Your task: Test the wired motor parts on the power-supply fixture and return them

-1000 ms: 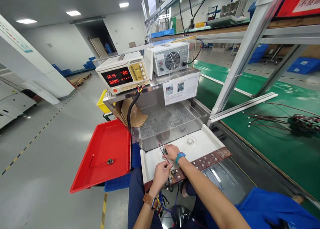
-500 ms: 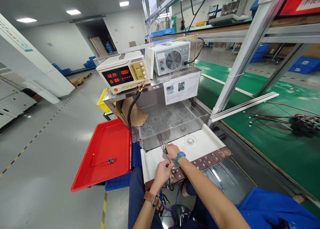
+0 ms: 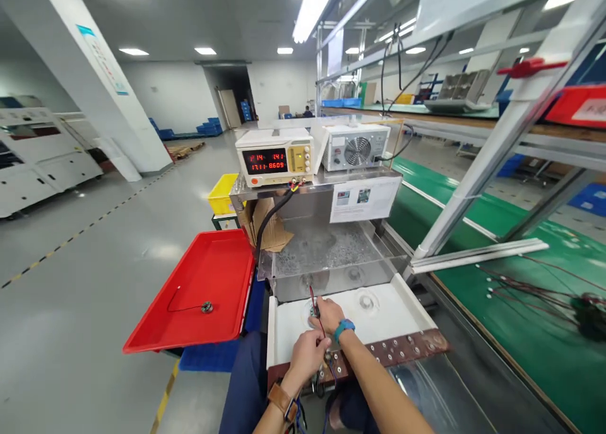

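One wire [image 3: 311, 293] we're pinching in our left grip [image 3: 307, 356], a small part [image 3: 312, 311] in our right grip [image 3: 330, 315]; the display's [image 3: 265, 161] reading "1.41".

Factory workshop with power supply [image 3: 275, 159]

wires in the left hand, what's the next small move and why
Probably a brief pause to read the power supply: its red digits are lit while the left hand pinches the wires near the brown strip and the right hand holds the small part.
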`<state>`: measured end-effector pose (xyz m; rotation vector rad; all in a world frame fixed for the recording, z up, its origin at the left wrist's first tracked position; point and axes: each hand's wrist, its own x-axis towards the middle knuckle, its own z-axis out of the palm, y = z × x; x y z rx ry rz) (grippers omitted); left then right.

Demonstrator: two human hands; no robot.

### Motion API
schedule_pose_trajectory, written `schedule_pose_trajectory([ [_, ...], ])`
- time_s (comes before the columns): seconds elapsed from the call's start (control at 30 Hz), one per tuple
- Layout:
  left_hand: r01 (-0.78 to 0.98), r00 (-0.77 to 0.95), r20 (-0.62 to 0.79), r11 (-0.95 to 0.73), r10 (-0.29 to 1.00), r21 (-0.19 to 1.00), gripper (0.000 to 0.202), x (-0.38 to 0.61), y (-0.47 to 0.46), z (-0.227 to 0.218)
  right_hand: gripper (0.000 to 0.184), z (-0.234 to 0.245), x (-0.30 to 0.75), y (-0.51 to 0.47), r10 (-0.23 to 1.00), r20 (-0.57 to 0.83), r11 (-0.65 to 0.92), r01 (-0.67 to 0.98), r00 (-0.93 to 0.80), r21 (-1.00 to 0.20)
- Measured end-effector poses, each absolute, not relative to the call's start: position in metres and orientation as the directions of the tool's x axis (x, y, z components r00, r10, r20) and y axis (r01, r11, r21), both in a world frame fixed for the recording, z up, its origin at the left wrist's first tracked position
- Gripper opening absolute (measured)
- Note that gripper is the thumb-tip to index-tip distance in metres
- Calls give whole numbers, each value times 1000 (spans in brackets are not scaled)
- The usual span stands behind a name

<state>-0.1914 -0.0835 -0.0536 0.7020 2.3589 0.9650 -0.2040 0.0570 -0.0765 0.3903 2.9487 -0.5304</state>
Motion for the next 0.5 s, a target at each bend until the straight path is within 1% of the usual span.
schedule_pose_trajectory([
  [0.27,253,-789,-257,676,558,692,18,-188,-84,-49,42,-91,-206,53,241,-98,908,260,-966,-328],
  [0.5,273,-772,-276,691,573,670,18,-196,-83,-70,38,-99,-209,52,264,-56,897,266,-963,-352],
])
